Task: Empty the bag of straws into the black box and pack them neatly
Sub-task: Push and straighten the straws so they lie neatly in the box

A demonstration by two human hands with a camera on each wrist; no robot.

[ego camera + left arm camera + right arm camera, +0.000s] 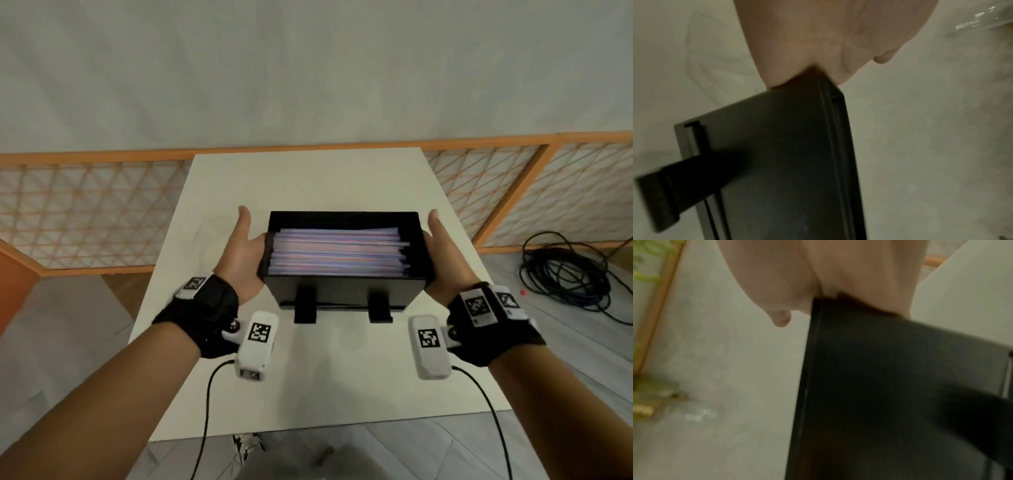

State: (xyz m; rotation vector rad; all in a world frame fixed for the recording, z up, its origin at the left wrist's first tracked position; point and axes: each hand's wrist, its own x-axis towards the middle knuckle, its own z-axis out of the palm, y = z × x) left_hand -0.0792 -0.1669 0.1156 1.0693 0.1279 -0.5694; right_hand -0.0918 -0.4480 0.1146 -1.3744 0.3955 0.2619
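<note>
The black box is held between the two hands, above a white table; whether its base touches the table cannot be told. It is rectangular, open-topped and smooth-walled, with two black tabs projecting from the lower edge of the wall nearest the wrists. Inside it, the straws are laid lengthwise from hand to hand in one flat, even stack, pale with faint pink and blue streaks; they are too many and too blurred to be counted.

The left hand is pressed against one end wall with fingers straight and extended past the box, the thumb set at the rim. The right hand is pressed against the opposite end wall in the same manner, fingers straight. In the left wrist view the left hand is seen meeting a corner of the box; in the right wrist view the right hand meets the box likewise.

A crinkled clear plastic bag is seen on the table beyond the left hand. Behind the table, beyond both fingertips, a low orange-framed lattice screen stands before a plain grey wall. A coiled black cable lies on the grey floor outward of the right hand.
</note>
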